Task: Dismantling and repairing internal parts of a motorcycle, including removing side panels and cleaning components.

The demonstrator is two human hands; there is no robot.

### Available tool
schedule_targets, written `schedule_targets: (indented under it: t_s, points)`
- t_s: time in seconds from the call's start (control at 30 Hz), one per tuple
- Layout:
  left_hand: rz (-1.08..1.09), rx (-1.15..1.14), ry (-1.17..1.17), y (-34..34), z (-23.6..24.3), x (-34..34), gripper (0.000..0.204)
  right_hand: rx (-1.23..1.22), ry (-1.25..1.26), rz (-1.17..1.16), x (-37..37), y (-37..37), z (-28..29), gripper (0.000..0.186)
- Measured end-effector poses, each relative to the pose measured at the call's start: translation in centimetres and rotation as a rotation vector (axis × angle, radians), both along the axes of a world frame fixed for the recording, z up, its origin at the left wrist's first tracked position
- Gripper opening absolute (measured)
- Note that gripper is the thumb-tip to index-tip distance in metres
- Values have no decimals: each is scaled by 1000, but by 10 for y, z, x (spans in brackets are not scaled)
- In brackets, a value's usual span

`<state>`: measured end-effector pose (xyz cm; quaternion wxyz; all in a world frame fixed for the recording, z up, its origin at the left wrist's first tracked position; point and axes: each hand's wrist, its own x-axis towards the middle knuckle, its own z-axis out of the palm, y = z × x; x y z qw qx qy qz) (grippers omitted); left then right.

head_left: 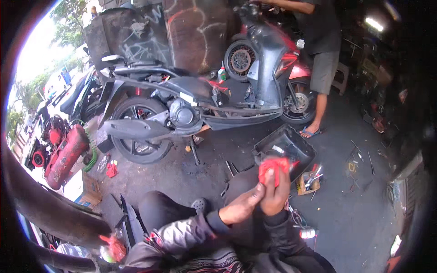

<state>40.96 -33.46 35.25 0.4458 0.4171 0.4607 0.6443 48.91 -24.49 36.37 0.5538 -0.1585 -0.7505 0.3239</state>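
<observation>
Both my hands meet in front of my knees, around a crumpled red cloth (274, 167) that is slightly smeared by motion. My right hand (276, 198) has its fingers raised and pressed against it. From the left, my left hand (241, 207) grips the same cloth, thumb toward the right hand, its other fingers mostly hidden. Whether something lies inside the cloth cannot be made out. Just beyond stands a black plastic bin (291, 148). A scooter (182, 109) with panels removed leans on its stand farther back.
A small box of tools (309, 183) sits right of my hands. Loose tools (371, 161) lie on the right floor. At left are a red air compressor tank (68, 157), a cardboard box (88, 191) and a red rag (111, 169). Another person's leg (321, 111) stands behind the bin.
</observation>
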Motion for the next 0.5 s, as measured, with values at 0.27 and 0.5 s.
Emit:
schedule_targets:
  t_s: [0.27, 0.5]
  points:
    - [205, 54, 1183, -48, 96, -192, 51, -77, -1101, -313, 50, 175, -190, 96]
    - [1117, -107, 1490, -74, 200, -507, 51, -317, -672, -119, -143, 213, -162, 89]
